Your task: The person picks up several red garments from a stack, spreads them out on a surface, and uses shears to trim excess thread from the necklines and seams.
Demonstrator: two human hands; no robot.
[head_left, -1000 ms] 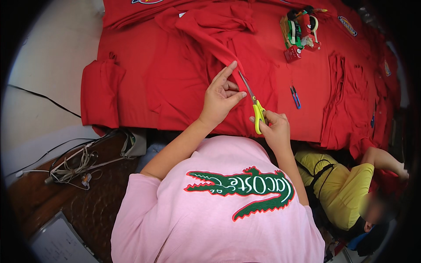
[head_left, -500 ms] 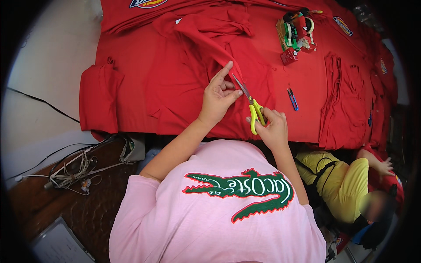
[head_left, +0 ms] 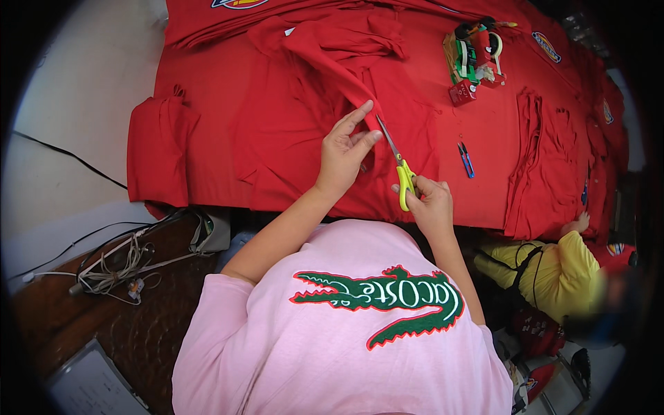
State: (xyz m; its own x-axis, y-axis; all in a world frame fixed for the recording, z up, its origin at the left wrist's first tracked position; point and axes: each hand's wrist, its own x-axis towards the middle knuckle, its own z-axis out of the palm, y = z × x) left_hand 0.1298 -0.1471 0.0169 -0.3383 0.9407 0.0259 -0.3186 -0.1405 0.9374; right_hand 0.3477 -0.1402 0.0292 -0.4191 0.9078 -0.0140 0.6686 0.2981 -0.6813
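A red garment (head_left: 318, 90) lies loosely bunched on the red-covered table in front of me. My left hand (head_left: 344, 149) pinches a folded edge of it between thumb and stretched forefinger. Yellow-green scissors (head_left: 406, 182) are held by their finger loops in my right hand (head_left: 432, 203). Their blades look nearly together and point up and left, with the tips at the cloth edge beside my left fingertips. Whether the tips are cutting into the cloth is too small to tell.
Blue thread snips (head_left: 466, 160) lie to the right. Beyond them stands a tape dispenser (head_left: 462, 63) with rolls. Folded red garments (head_left: 158, 152) rest at left, and a red stack (head_left: 536, 166) at right. Tangled cables (head_left: 114, 266) sit lower left. A person in yellow (head_left: 553, 270) is at lower right.
The scissors' blades and loops have drawn closer together, and the tips now meet the cloth edge. My left hand holds the edge more closely. The person in yellow has shifted position.
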